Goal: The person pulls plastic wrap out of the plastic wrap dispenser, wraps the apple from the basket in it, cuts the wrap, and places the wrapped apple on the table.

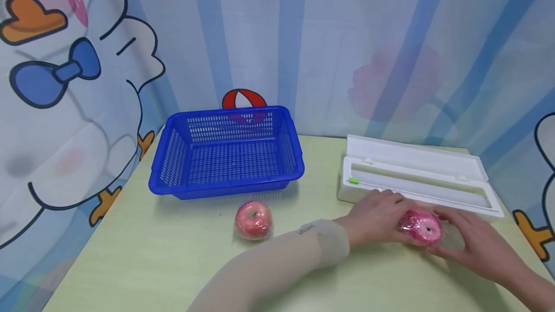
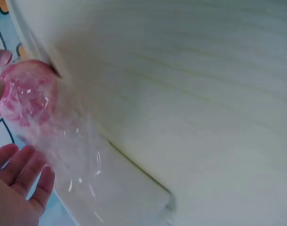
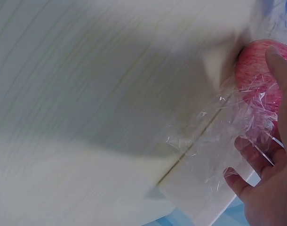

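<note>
At the right of the table, my left hand [image 1: 378, 216] and right hand [image 1: 479, 242] hold a pink-red apple [image 1: 421, 227] between them from opposite sides. Clear plastic wrap [image 2: 77, 150] covers this apple and spreads loosely from it in the left wrist view. My right thumb lies against the apple [image 3: 256, 70] in the right wrist view, with other fingers bent at the crinkled wrap [image 3: 214, 150]. Just behind the hands stands a white cling film dispenser [image 1: 347, 190], lid raised, a film roll inside and a green slide cutter [image 1: 353, 180] at its left end.
A second apple [image 1: 253, 220], wrapped in clear film, sits left of my left forearm. Behind it stands a blue plastic basket [image 1: 225, 190] with slotted sides. A printed cartoon curtain [image 1: 325, 52] hangs behind and beside the pale wooden table [image 1: 151, 254].
</note>
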A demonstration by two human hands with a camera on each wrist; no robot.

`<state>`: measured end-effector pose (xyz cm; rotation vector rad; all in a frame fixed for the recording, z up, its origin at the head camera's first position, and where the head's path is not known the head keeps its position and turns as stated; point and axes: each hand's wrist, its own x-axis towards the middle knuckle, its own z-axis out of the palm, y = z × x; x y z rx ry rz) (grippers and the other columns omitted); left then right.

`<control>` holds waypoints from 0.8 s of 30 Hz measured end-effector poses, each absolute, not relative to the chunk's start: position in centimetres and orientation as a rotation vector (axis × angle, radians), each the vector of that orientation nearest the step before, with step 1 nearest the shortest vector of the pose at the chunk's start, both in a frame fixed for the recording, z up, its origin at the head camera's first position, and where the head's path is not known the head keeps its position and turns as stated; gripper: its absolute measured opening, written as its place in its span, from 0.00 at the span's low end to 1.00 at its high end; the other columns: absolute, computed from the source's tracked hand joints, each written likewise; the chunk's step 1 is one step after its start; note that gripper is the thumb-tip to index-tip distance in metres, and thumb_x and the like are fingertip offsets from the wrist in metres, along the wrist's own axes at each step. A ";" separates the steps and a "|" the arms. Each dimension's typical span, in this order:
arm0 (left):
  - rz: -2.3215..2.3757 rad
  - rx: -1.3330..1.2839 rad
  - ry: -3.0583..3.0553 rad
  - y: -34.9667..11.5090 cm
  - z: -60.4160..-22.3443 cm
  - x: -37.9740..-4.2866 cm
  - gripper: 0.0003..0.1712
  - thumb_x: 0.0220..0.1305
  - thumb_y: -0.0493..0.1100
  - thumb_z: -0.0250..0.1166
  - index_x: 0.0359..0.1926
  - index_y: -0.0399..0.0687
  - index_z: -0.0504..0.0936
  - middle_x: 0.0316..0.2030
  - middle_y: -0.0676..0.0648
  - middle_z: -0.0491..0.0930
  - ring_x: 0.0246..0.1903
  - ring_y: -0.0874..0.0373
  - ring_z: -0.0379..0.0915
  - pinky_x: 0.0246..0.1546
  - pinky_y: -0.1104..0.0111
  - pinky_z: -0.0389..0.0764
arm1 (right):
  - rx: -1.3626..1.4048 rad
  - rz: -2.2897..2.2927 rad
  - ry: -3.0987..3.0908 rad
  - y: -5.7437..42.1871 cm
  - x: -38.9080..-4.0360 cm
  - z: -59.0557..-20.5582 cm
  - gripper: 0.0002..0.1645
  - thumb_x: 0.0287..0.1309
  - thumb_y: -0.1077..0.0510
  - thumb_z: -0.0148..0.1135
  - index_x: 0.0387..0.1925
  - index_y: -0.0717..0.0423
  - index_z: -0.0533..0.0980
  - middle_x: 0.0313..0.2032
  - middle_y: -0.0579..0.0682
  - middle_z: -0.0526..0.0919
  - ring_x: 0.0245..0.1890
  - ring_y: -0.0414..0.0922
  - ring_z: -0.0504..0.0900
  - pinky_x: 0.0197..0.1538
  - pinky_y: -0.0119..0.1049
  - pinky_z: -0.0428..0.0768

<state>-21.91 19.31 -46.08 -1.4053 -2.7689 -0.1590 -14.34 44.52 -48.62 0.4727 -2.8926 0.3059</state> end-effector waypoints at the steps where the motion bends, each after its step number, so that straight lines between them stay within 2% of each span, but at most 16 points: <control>1: -0.135 -1.392 -2.767 19.0 -45.9 -22.0 0.44 0.65 0.78 0.65 0.77 0.73 0.68 0.65 0.66 0.75 0.63 0.70 0.69 0.64 0.75 0.68 | 0.469 0.299 -2.899 44.5 -14.3 -48.6 0.57 0.39 0.34 0.89 0.65 0.57 0.75 0.59 0.65 0.82 0.57 0.67 0.79 0.52 0.73 0.79; 5: -0.052 -1.312 -2.724 17.4 -45.2 -22.6 0.40 0.70 0.76 0.60 0.76 0.67 0.71 0.66 0.63 0.75 0.64 0.67 0.70 0.61 0.73 0.71 | 0.454 0.264 -2.912 44.4 -14.1 -48.6 0.58 0.38 0.31 0.87 0.66 0.55 0.74 0.60 0.64 0.80 0.57 0.66 0.78 0.53 0.73 0.79; 7: -0.069 -1.250 -2.705 16.5 -45.0 -23.1 0.39 0.72 0.74 0.59 0.76 0.64 0.72 0.67 0.61 0.76 0.66 0.66 0.70 0.63 0.71 0.71 | 0.452 0.244 -2.912 44.5 -13.9 -48.6 0.59 0.37 0.31 0.87 0.66 0.55 0.74 0.60 0.64 0.79 0.57 0.66 0.78 0.53 0.74 0.79; 11: -0.160 -1.099 -2.673 14.5 -44.7 -24.2 0.38 0.72 0.73 0.61 0.74 0.62 0.75 0.66 0.59 0.77 0.66 0.63 0.71 0.64 0.67 0.74 | 0.458 0.179 -2.912 44.9 -13.6 -48.6 0.61 0.36 0.28 0.86 0.66 0.57 0.74 0.60 0.65 0.79 0.56 0.66 0.78 0.53 0.73 0.79; 14: -0.273 -0.984 -2.710 13.3 -44.8 -25.0 0.40 0.71 0.73 0.64 0.75 0.60 0.74 0.68 0.57 0.76 0.68 0.61 0.71 0.63 0.66 0.75 | 0.450 0.123 -2.929 45.3 -13.3 -48.3 0.63 0.36 0.26 0.85 0.65 0.60 0.75 0.59 0.67 0.79 0.56 0.68 0.78 0.53 0.73 0.78; 18: -0.482 -0.850 -2.816 12.2 -45.1 -25.8 0.46 0.69 0.72 0.67 0.78 0.56 0.69 0.74 0.54 0.72 0.73 0.58 0.68 0.68 0.65 0.74 | 0.435 0.062 -2.940 45.6 -13.0 -47.3 0.63 0.35 0.25 0.85 0.64 0.62 0.76 0.57 0.68 0.80 0.54 0.69 0.78 0.52 0.73 0.77; 24: -0.705 -0.708 -2.910 11.9 -45.9 -25.9 0.50 0.68 0.70 0.70 0.81 0.53 0.66 0.77 0.52 0.69 0.75 0.55 0.66 0.71 0.63 0.73 | 0.537 0.036 -2.798 45.2 -14.0 -44.9 0.61 0.33 0.32 0.88 0.63 0.62 0.75 0.54 0.67 0.81 0.51 0.68 0.79 0.48 0.71 0.79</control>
